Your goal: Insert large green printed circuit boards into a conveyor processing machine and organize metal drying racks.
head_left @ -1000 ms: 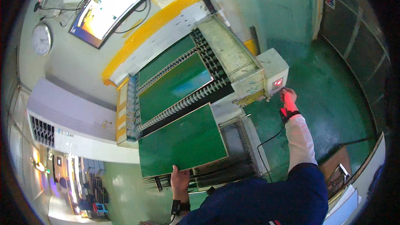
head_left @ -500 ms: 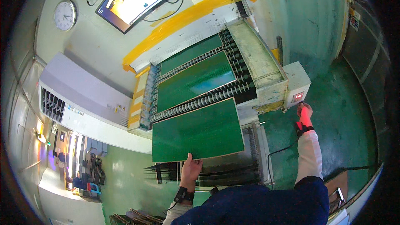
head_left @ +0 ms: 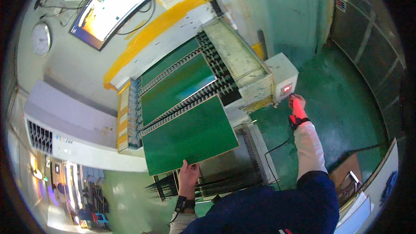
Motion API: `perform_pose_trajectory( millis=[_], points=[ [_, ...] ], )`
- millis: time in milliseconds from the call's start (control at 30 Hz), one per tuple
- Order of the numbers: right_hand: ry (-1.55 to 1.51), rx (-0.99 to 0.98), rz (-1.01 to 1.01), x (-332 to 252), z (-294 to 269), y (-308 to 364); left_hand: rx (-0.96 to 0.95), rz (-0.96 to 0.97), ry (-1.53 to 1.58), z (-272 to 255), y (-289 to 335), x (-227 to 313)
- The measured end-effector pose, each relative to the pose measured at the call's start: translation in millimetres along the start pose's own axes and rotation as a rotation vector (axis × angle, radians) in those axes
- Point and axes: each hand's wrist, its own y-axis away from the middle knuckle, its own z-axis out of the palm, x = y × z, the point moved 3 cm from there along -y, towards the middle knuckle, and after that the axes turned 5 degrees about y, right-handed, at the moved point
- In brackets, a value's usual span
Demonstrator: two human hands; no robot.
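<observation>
My left hand (head_left: 188, 181) grips the near edge of a green board (head_left: 190, 135), thumb on top and the other fingers beneath. The board's far edge lies against the spiked rollers (head_left: 182, 112) of a conveyor. Two more green boards lie farther in: a middle board (head_left: 177, 86) and a far board (head_left: 167, 64). At the right, my right hand (head_left: 297, 105) is closed at the lower corner of a pale control box (head_left: 284, 70) with a lit red display (head_left: 287, 89). What its fingertips pinch is hidden. Red light falls on that hand and wrist.
Below the held board stands a dark slotted rack (head_left: 229, 162). A black cable (head_left: 277, 146) runs from my right wrist. A white cabinet (head_left: 73, 125) stands left, a monitor (head_left: 113, 8) hangs above, and a brown board (head_left: 346, 171) lies at right.
The whole view has swung, so the scene sits farther left in the picture. My left hand still holds the board, and my right hand stays at the control box.
</observation>
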Motion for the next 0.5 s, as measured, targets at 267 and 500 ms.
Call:
perform_pose_trajectory(
  millis=[267, 500],
  points=[
    [-0.090, -0.074, -0.017, -0.9, -3.9, 0.4, 0.054, -0.098, -0.037, -4.6, -10.2, 2.5],
    [-0.048, -0.005, 0.029, -4.6, -1.3, 5.6, 0.083, -0.054, -0.006, 5.6, -11.9, 1.4]
  ],
)
